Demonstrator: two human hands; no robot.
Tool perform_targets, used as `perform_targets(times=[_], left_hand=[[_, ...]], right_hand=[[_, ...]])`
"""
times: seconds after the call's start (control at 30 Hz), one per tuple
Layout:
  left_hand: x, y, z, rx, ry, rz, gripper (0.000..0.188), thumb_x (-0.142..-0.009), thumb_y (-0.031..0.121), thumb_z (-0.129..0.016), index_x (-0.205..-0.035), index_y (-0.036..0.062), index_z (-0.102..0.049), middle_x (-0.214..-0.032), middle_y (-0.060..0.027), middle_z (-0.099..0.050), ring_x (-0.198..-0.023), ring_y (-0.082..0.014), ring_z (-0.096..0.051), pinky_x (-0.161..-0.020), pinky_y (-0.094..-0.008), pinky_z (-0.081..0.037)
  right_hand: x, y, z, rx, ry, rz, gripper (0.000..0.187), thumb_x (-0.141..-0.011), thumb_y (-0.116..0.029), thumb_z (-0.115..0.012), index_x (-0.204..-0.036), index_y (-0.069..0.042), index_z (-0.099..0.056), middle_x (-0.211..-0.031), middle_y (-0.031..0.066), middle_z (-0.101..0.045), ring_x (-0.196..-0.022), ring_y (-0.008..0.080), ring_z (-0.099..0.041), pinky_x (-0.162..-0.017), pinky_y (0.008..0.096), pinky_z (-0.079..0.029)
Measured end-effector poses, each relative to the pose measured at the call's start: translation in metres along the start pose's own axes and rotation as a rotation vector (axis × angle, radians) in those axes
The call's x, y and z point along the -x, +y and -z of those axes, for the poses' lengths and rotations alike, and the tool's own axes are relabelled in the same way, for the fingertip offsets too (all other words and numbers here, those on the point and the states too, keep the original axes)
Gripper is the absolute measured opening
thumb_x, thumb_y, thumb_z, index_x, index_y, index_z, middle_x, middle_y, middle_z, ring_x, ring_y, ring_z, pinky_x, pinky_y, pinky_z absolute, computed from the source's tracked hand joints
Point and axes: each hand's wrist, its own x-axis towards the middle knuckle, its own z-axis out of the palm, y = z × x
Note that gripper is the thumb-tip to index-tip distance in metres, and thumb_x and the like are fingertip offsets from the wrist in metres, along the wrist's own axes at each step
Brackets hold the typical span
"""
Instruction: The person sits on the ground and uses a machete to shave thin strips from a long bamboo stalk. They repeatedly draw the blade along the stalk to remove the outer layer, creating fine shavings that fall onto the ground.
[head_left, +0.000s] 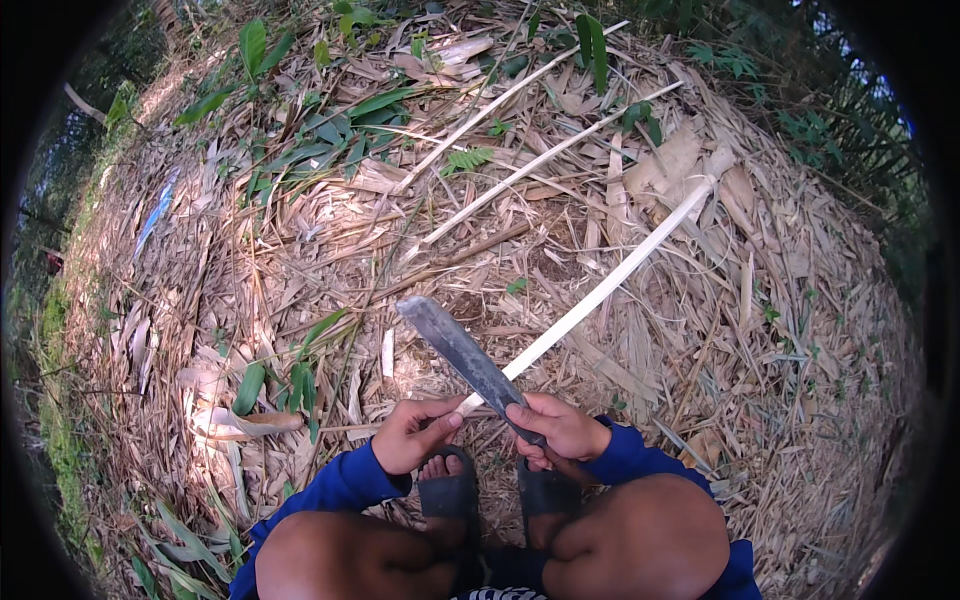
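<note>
Pinching in the left hand (412,437) a pale strip (606,290) extending forward-right of the fingertips, gripping in the right hand (562,430) a dark blade (455,345) crossing it just beyond (advisably keeping fingertips clear of its edge).

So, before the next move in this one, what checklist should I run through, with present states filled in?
1. Left hand holding the pale strip: ok, gripped by its near end.
2. Right hand holding the dark blade: ok, thumb against it.
3. Blade across the strip: ok, it crosses just beyond the left hand.
4. Left hand well clear of the blade: not ok, I'd judge; they are close.
5. Toes covered: not ok, bare in the left sandal.
6. Blade's sharpness: cannot tell.
</note>
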Motion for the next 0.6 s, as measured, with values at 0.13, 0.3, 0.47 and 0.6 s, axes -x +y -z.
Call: perform_targets(times=[0.13,0.3,0.47,0.6], left_hand=[[0.012,-0.006,0.008,0.086,-0.003,0.066,0.032,-0.096,0.013,-0.054,-0.124,-0.0011,-0.058,-0.069,0.0033,-0.05,-0.065,-0.0042,-0.044,-0.059,-0.0211,-0.038],[0.02,-0.008,0.017,0.047,-0.013,0.047,0.033,-0.096,0.013,-0.053,-0.126,-0.0013,-0.057,-0.069,0.0039,-0.052,-0.06,-0.0025,-0.04,-0.054,-0.0194,-0.033],[0.031,-0.013,0.022,0.063,0.035,0.072,0.032,-0.096,0.011,-0.052,-0.124,-0.0024,-0.058,-0.064,0.0045,-0.046,-0.053,-0.0025,-0.035,-0.047,-0.0198,-0.026],[0.045,-0.02,0.041,0.054,0.021,0.092,0.032,-0.094,0.01,-0.054,-0.123,-0.0019,-0.059,-0.064,0.0042,-0.05,-0.053,-0.002,-0.038,-0.047,-0.0191,-0.029]], right_hand=[[0.018,-0.029,0.018,-0.101,0.277,0.172,0.029,-0.101,-0.035,-0.042,-0.092,-0.007,-0.045,-0.059,0.0006,-0.044,-0.046,0.0089,-0.043,-0.043,0.0246,-0.039],[0.013,-0.014,0.004,-0.065,0.057,-0.003,0.031,-0.101,-0.036,-0.042,-0.089,-0.008,-0.045,-0.056,0.0011,-0.043,-0.044,0.0097,-0.042,-0.04,0.0249,-0.037],[0.025,-0.033,0.028,-0.114,0.183,0.115,0.027,-0.101,-0.032,-0.044,-0.091,-0.007,-0.045,-0.058,0.0043,-0.045,-0.044,0.0118,-0.043,-0.041,0.0258,-0.038],[0.027,-0.031,0.016,-0.064,0.147,0.059,0.03,-0.101,-0.035,-0.043,-0.092,-0.007,-0.045,-0.061,0.0035,-0.046,-0.045,0.0102,-0.041,-0.041,0.0246,-0.039]])
